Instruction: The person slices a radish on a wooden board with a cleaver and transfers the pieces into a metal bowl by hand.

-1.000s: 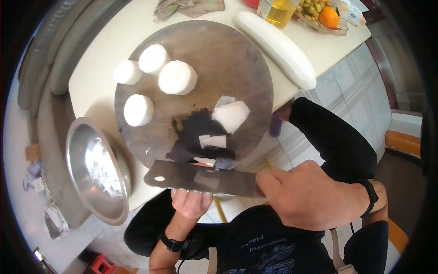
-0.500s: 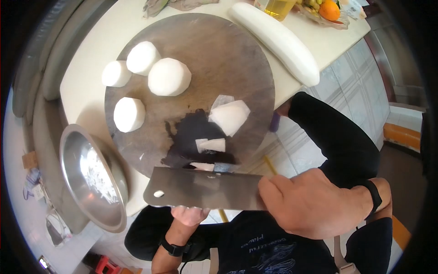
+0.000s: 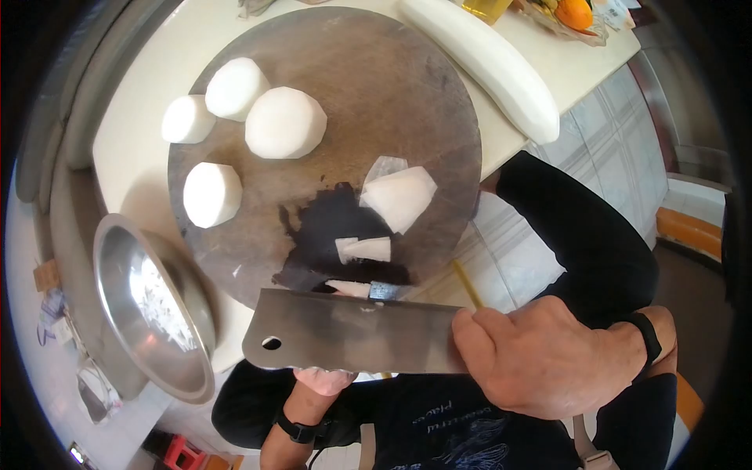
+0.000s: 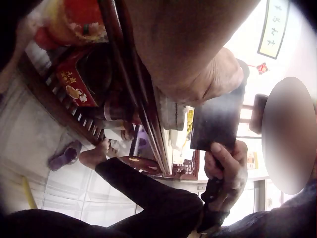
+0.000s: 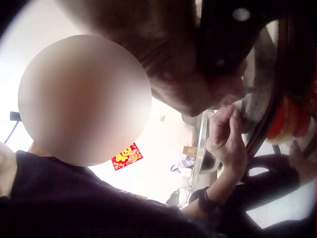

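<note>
My right hand (image 3: 544, 356) grips the handle of a broad cleaver (image 3: 352, 333), its flat side turned up near the chopping board's front edge. The blade covers most of my left hand (image 3: 323, 381), leaving knuckles and wrist in sight. In the right wrist view the left hand's thumb and fingers are curled together at the board's rim, around something pale. Just past the cleaver's spine shows a white radish slice (image 3: 348, 288). Thin strips (image 3: 366, 249) and a stack of wider radish slices (image 3: 401, 197) lie on the round wooden board (image 3: 376, 94), over a dark wet patch.
Several thick radish chunks (image 3: 286, 123) stand at the board's left. A long peeled radish (image 3: 489, 66) lies right of the board. At the table's left edge, a tilted steel bowl (image 3: 205, 313) holds white shreds. A fruit dish (image 3: 580, 19) sits at the far right.
The cleaver and right hand have come down the view, toward my body, and the blade covers more of the left hand. The head view has shifted; board and chunks look larger.
</note>
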Demonstrator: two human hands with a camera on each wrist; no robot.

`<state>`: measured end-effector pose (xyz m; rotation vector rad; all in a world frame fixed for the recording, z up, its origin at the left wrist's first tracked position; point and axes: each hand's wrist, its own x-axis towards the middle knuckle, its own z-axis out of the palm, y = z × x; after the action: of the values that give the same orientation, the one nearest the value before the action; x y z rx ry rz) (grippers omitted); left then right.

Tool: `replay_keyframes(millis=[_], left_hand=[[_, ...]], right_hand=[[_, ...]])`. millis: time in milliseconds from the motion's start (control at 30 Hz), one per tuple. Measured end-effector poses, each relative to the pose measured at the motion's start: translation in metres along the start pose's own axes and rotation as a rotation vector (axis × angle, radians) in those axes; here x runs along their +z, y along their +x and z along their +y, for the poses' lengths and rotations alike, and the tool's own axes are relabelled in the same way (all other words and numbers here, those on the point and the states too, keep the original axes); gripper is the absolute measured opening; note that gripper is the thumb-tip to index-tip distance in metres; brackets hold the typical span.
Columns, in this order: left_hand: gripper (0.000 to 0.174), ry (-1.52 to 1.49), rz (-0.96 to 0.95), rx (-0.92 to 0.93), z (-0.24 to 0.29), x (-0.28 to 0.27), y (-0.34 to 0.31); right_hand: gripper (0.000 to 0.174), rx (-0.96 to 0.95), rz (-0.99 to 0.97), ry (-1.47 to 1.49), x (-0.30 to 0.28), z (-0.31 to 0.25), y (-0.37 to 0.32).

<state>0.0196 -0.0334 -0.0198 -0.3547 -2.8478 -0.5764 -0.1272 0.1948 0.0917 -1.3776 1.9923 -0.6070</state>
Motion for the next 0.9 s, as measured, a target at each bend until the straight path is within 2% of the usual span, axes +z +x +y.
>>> replay_keyframes(millis=[33, 167, 400, 467, 600, 667, 767, 900], left_hand=[[0.040, 0.060, 0.014, 0.034, -0.001, 0.000, 0.000], [0.038, -0.008, -0.010, 0.000, 0.000, -0.002, 0.004], [0.024, -0.101, 0.142, -0.010, 0.003, 0.003, 0.017], [0.020, -0.140, 0.186, -0.014, 0.004, 0.006, 0.021], [0.015, -0.130, 0.262, -0.007, 0.005, 0.008, 0.026], [0.017, -0.150, 0.319, 0.010, 0.007, 0.009, 0.032], [0.017, -0.181, 0.373, 0.019, 0.008, 0.013, 0.037], [0.019, -0.148, 0.344, -0.038, 0.007, 0.015, 0.028]], right_hand=[[0.023, 0.000, -0.014, 0.006, -0.002, 0.000, 0.002], [0.023, 0.008, -0.026, -0.061, -0.002, -0.004, 0.008], [0.022, 0.043, -0.004, 0.030, -0.002, -0.002, 0.021], [0.023, -0.078, 0.121, 0.077, 0.004, 0.003, 0.026], [0.023, -0.075, 0.222, 0.003, 0.010, 0.000, 0.027], [0.022, 0.036, 0.072, -0.012, 0.004, 0.002, 0.022], [0.022, 0.080, 0.095, -0.013, 0.009, 0.008, 0.015], [0.018, 0.060, 0.135, -0.002, 0.008, -0.002, 0.007]])
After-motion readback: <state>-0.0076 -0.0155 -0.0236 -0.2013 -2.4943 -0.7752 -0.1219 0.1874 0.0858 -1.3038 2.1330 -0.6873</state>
